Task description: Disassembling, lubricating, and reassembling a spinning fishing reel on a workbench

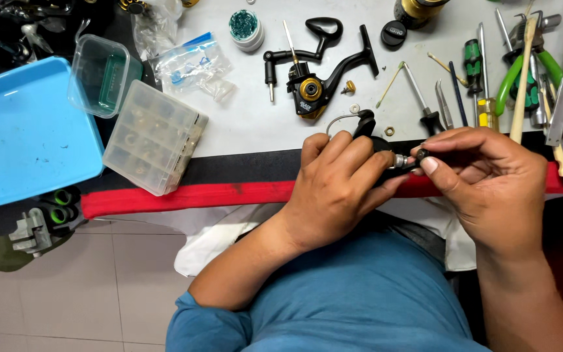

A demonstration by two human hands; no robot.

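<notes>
White-topped workbench [255, 124] with a black and red front edge. On it sits a black fishing reel body [313, 88], a clear compartment box [154, 137] hanging over the edge, a zip bag [190, 62], a small round tub [247, 29], and a row of screwdrivers, tweezers and pliers [522, 72] on the right. Tiny nut [389, 131], I think, near the edge.

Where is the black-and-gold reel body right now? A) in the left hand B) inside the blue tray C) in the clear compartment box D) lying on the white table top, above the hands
D: the reel body lies on the white table top untouched, while the left hand and right hand hold a smaller black part at the table edge.
</notes>
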